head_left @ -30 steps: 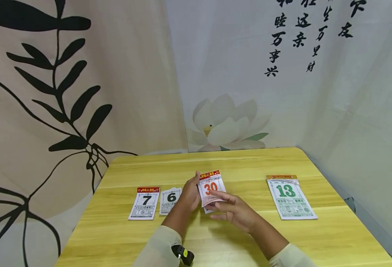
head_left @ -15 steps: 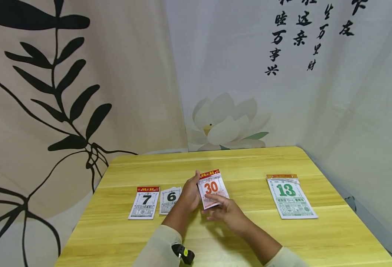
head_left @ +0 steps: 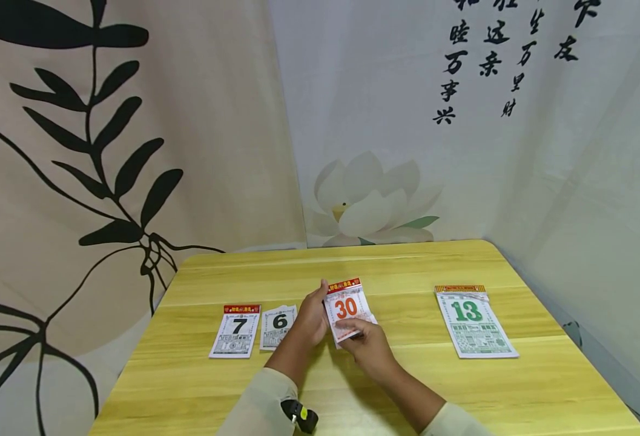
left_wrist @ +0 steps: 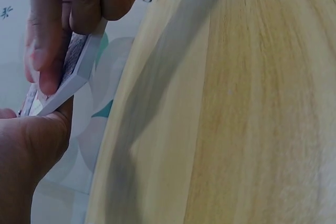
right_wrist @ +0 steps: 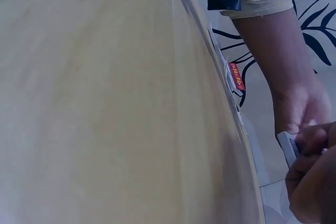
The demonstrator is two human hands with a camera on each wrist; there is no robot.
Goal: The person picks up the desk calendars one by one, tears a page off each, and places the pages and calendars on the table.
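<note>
A tear-off calendar (head_left: 346, 307) with a red header and an orange 30 is held up above the table, tilted. My left hand (head_left: 311, 318) grips it along its left side. At its lower right, my right hand (head_left: 371, 351) pinches the bottom of the front page, thumb on top. The left wrist view shows the pad's pale thick edge (left_wrist: 79, 74) between the two hands. In the right wrist view only a corner of the calendar (right_wrist: 287, 146) shows, and the right hand (right_wrist: 315, 182) covers the rest.
On the wooden table (head_left: 407, 393), a calendar with a black 7 (head_left: 235, 333) and a paper with a black 6 (head_left: 277, 328) lie to the left. A larger calendar with a green 13 (head_left: 475, 324) lies to the right. Printed cloth (head_left: 227, 151) hangs behind the table.
My right hand, spread beside the calendar at first, has moved left and closed on the page's lower part. The left hand has kept its grip almost in place.
</note>
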